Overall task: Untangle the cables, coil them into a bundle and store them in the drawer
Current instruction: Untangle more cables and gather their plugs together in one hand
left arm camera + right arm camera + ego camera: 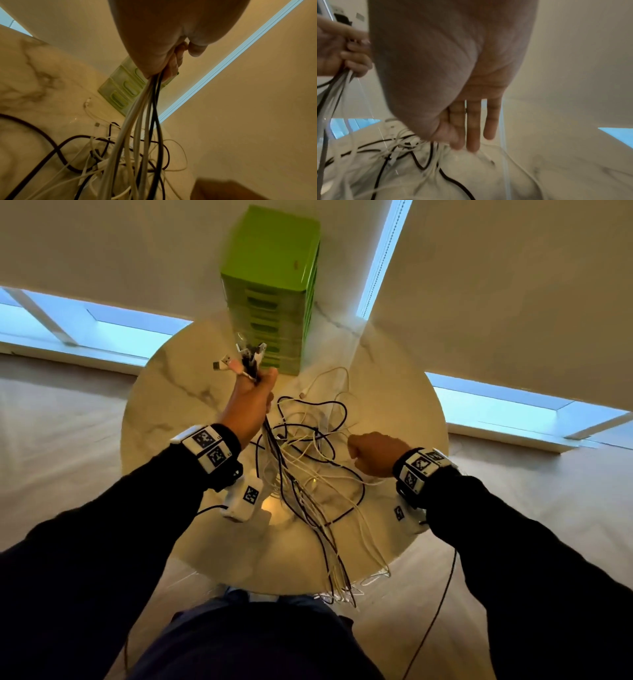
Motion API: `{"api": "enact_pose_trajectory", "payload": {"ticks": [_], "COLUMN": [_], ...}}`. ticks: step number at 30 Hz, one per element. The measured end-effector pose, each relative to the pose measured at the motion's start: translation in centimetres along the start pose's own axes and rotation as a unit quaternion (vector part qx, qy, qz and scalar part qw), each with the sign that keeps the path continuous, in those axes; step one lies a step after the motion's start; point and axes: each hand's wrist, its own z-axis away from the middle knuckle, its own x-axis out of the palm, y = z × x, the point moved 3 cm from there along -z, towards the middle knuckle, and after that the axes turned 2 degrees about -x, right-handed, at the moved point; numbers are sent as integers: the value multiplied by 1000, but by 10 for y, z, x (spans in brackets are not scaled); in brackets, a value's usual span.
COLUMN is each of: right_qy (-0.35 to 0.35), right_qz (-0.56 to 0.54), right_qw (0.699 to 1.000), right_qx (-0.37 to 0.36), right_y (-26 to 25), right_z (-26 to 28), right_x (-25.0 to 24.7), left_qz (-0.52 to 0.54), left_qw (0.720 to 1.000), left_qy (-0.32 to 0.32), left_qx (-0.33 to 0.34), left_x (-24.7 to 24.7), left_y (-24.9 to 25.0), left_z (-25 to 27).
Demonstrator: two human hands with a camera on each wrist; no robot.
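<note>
My left hand (255, 400) is raised over the table and grips a bundle of white and black cables (137, 121). Their plug ends (243, 359) stick up above the fist. The held strands hang down into a loose tangle of cables (308, 446) on the round marble table (164, 392). My right hand (373, 453) hovers at the tangle's right side. Its fingers (473, 135) are straight and point down at the tangle (393, 155), holding nothing that I can see. The green drawer unit (274, 292) stands at the table's far edge, all drawers closed.
Some cable strands (342, 587) hang over the table's near edge. A thin black lead (435, 611) trails from my right wrist to the floor. Windows and pale walls surround the table. Marble shows to the left of the tangle.
</note>
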Motion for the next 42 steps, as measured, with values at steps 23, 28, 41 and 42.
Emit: {"api": "enact_pose_trajectory", "payload": {"ticks": [23,28,41,42], "right_qy": [82,36,186,221], "right_qz": [6,147,34,-66], "right_qw": [982,983,975,966], "right_qx": [-170,-102,-115,-116], "right_y": [-22,-23,-31,-35], "right_z": [-147,-199,-192,-180], "right_x": [-75,-72,-83,-91], "left_qz": [-56,-80,90,105], "left_qw": [997,994,989,986], "left_qy": [33,41,59,59], "left_qx": [-50,-59,-106,-113], "left_x": [3,-2,-22,-21], "left_y": [-23,-41,-58,-57], "left_z": [-18,-27,-22,-22]}}
